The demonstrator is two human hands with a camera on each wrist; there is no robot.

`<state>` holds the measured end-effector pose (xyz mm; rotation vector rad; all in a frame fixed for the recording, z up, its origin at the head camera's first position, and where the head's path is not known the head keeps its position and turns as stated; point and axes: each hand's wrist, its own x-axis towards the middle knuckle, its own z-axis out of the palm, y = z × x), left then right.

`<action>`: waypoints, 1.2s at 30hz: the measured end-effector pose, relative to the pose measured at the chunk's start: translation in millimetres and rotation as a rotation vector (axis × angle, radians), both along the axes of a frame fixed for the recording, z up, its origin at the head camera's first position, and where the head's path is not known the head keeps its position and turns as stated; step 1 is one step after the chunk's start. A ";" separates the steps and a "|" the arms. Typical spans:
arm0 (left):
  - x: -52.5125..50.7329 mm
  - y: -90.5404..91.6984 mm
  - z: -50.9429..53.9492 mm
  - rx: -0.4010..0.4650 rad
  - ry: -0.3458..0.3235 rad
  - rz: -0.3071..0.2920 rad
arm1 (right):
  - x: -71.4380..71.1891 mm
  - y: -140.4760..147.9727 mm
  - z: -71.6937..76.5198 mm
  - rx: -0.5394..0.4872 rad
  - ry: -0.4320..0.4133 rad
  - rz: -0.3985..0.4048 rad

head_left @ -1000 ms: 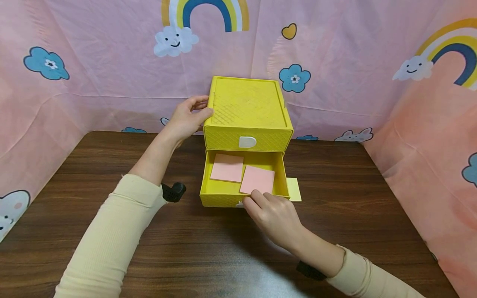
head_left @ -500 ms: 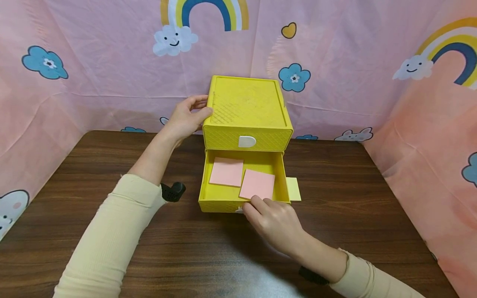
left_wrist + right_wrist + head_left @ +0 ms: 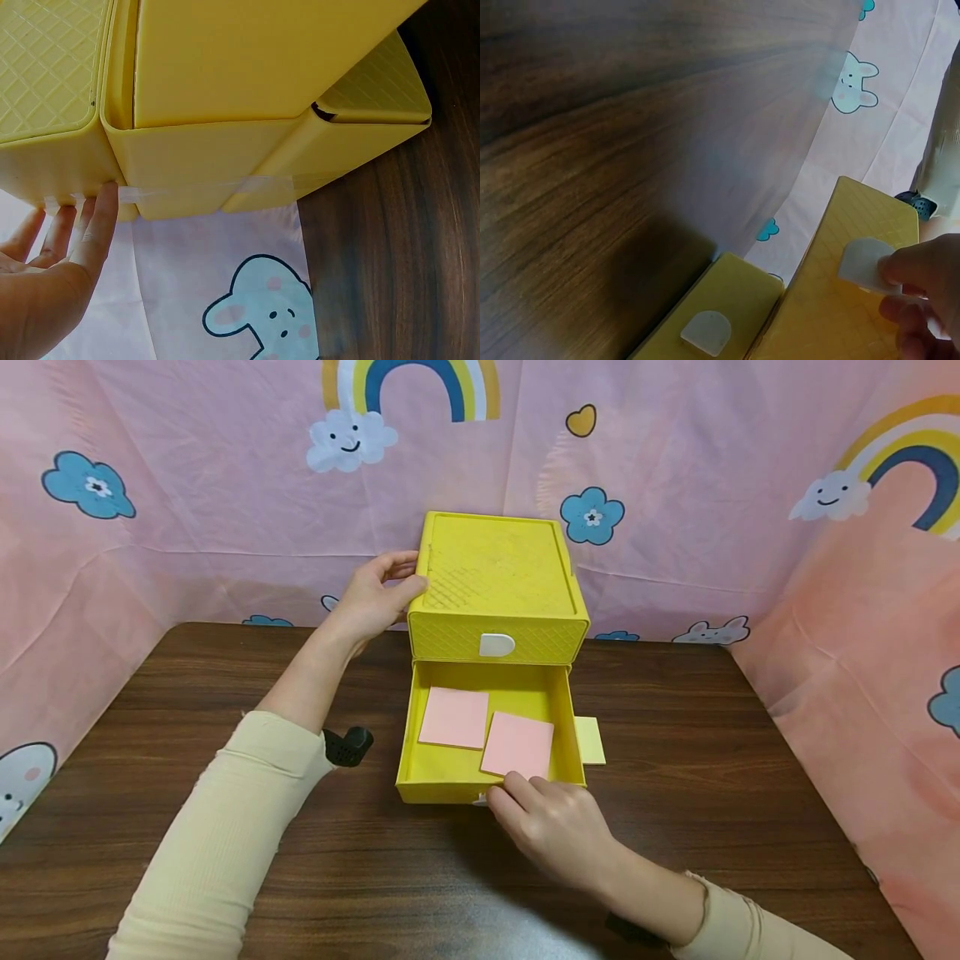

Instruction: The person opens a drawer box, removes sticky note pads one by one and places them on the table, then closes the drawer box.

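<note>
A yellow drawer cabinet (image 3: 502,564) stands at the back of the table. One drawer (image 3: 438,767), below the top one, is pulled well out, and two pink sticky-note pads lie flat inside: a left pad (image 3: 454,718) and a right pad (image 3: 517,743). My right hand (image 3: 558,831) is at that drawer's front; in the right wrist view its thumb and fingers pinch the white drawer handle (image 3: 866,264). My left hand (image 3: 375,597) rests against the cabinet's left side near the top. Its fingertips touch the wall, as the left wrist view shows, fingers fairly straight.
A pale yellow sticky-note pad (image 3: 591,741) lies on the wooden table (image 3: 360,860), just right of the drawer. The right wrist view shows a lower drawer (image 3: 739,292), closed, with its own white handle (image 3: 707,333). Pink printed cloth (image 3: 247,510) hangs behind and at both sides.
The drawer has slid further out toward me, with the right hand drawing it by the handle. Both pink pads have come along inside. The left hand stays against the cabinet.
</note>
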<state>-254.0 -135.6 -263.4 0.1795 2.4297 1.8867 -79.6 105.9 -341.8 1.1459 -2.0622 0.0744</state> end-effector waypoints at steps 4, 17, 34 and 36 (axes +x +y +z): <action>-0.4 -0.2 0.1 0.001 -0.002 -0.002 | 4.7 -2.1 7.4 -0.012 0.032 0.020; -0.8 -0.3 -0.4 0.012 0.000 -0.003 | 13.9 -2.7 11.3 -0.008 0.051 0.034; 0.7 -0.3 0.6 -0.013 0.005 -0.001 | 23.6 -1.9 6.7 0.006 0.043 0.034; 0.7 -0.3 0.4 -0.010 0.003 -0.001 | 24.6 -1.9 6.3 0.005 0.041 0.034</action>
